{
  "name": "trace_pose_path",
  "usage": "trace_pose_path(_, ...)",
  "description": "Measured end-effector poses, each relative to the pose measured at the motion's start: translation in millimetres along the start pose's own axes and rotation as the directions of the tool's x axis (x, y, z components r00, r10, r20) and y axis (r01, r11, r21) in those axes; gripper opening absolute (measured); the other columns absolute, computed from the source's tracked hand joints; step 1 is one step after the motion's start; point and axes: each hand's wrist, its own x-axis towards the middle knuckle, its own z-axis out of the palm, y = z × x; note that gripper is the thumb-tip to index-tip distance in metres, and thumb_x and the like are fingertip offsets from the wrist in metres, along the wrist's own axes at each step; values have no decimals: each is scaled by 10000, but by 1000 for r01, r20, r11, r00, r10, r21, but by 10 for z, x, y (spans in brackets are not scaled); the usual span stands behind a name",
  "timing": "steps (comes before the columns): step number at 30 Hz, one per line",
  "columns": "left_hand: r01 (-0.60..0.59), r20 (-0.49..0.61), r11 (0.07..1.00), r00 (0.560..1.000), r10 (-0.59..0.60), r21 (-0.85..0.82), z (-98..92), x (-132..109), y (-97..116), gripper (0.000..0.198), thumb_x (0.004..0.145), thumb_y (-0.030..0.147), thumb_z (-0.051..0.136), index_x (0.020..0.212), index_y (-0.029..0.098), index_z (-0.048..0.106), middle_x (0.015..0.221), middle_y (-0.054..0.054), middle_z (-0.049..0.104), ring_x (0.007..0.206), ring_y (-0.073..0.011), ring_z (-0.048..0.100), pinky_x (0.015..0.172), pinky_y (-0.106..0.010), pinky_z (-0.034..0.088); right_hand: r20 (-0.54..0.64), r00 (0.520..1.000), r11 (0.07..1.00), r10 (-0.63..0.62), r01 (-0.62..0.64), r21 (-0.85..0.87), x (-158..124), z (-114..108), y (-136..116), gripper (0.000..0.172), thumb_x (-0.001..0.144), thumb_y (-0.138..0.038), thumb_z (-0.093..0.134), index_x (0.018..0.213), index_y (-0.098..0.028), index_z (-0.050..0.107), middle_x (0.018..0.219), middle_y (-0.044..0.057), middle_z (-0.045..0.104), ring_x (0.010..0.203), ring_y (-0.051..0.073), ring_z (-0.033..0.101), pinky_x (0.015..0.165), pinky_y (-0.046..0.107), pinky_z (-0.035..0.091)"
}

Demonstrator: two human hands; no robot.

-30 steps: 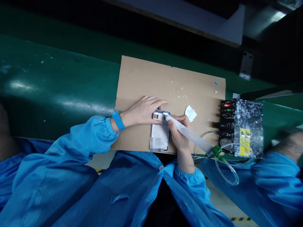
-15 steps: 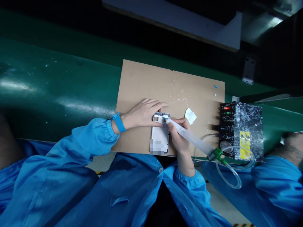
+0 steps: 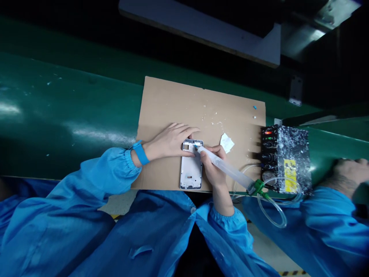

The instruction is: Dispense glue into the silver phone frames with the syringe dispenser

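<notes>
One phone housing [image 3: 190,171]: white-silver, rectangular, laid flat with its long axis near to far, at the near edge of the cardboard sheet [image 3: 173,104]. One dispensing syringe [image 3: 233,174]: translucent barrel, slanted, tip set on the housing's far right corner, green fitting at the right end.

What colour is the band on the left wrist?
Bright blue wristband, seen best in the head view.

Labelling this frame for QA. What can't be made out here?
All head view:
- Nozzle of the syringe on the phone frame: too small to tell contact or flow.
- Frame's top left corner: under fingers of the left hand.
- Front of the barrel: wrapped by the right hand.
- Dial labels on the control box: too small, speckled.
- At right, another person's hand: cut off by the picture edge.
</notes>
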Motion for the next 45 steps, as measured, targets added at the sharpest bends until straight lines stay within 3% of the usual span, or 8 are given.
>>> trace_pose_path(25, -40, -30, 999, 999, 40, 12, 54, -8, -48, 788, 983, 668, 820, 1587, 216, 591, 1402, -119, 781, 1303, -312, 712, 1149, -439, 470, 1, 1000, 1000, 28, -28, -3, 11, 40, -80, 411, 1002, -635, 854, 980, -258, 692, 888, 46, 795, 763, 245, 747, 728, 376, 610)
trace_pose_path(45, -53, -47, 998, 997, 54, 18, 41, -1, -37, 753, 983, 650, 815, 1574, 233, 603, 1364, -117, 788, 1274, -321, 724, 1120, -443, 482, 14, 1000, 999, 27, -27, -47, -2, 29, -73, 421, 1002, -658, 844, 1002, -260, 705, 964, 63, 812, 832, 253, 764, 751, 384, 627)
